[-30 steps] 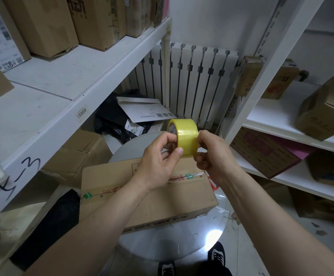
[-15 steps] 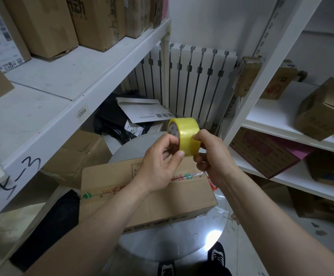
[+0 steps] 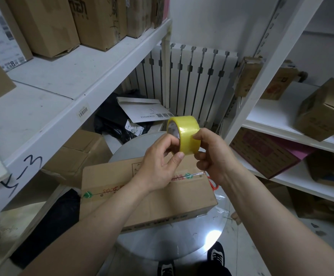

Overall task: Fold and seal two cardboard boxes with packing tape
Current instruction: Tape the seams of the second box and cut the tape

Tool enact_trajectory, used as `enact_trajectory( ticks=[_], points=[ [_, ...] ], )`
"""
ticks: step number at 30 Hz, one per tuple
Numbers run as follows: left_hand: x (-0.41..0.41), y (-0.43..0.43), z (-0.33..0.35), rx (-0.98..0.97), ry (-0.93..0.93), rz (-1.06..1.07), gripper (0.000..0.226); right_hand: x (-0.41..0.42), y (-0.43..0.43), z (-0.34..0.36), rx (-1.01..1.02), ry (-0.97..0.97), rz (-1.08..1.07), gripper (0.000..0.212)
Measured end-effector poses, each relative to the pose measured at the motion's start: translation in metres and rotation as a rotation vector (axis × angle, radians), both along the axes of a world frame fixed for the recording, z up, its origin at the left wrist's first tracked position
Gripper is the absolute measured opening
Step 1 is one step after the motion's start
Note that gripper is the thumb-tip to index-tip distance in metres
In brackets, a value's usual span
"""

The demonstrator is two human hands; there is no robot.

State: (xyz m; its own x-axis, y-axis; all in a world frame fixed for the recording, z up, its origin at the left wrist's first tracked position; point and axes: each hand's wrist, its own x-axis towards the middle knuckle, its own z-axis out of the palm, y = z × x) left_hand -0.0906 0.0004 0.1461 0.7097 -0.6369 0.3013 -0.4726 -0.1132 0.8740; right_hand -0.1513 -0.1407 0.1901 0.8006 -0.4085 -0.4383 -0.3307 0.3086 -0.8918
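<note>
A yellow roll of packing tape [image 3: 186, 132] is held up in front of me, above a closed cardboard box [image 3: 142, 200]. My left hand [image 3: 160, 166] grips the roll from the left, thumb on its outer band and fingers at its core. My right hand [image 3: 211, 156] pinches the roll's right side with thumb and fingertips. The box lies flat on a round grey table [image 3: 162, 242], with a strip of printed tape along its top seam. Whether a tape end is lifted from the roll cannot be told.
White shelving with cardboard boxes [image 3: 48, 24] stands close on the left, and more shelves with boxes [image 3: 321, 112] on the right. A radiator [image 3: 192, 82] and a white envelope [image 3: 144, 110] are behind the table. My shoes [image 3: 215, 255] show below the table edge.
The roll and both hands have risen slightly. My left thumb has slid a little along the roll's band.
</note>
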Motion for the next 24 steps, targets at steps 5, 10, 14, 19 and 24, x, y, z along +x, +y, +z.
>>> enact_trajectory(
  ticks=[5, 10, 14, 19, 24],
  points=[
    [-0.001, 0.002, -0.004, 0.043, 0.070, 0.002, 0.035, -0.004, 0.004, -0.003, -0.040, -0.047, 0.065, 0.015],
    [-0.009, -0.005, 0.003, -0.089, 0.196, 0.141, 0.039, -0.008, 0.008, -0.007, -0.053, -0.111, 0.091, 0.028],
    [-0.007, -0.011, 0.007, -0.176, 0.296, 0.229, 0.034, -0.012, 0.011, -0.008, -0.079, -0.142, 0.101, 0.029],
    [-0.011, -0.011, 0.009, -0.180, 0.233, 0.180, 0.018, -0.014, 0.010, -0.006, -0.067, -0.115, 0.083, 0.023],
    [-0.015, -0.007, 0.006, -0.173, 0.214, 0.136, 0.021, -0.009, 0.007, 0.000, -0.056, -0.083, 0.045, 0.011]
  ],
)
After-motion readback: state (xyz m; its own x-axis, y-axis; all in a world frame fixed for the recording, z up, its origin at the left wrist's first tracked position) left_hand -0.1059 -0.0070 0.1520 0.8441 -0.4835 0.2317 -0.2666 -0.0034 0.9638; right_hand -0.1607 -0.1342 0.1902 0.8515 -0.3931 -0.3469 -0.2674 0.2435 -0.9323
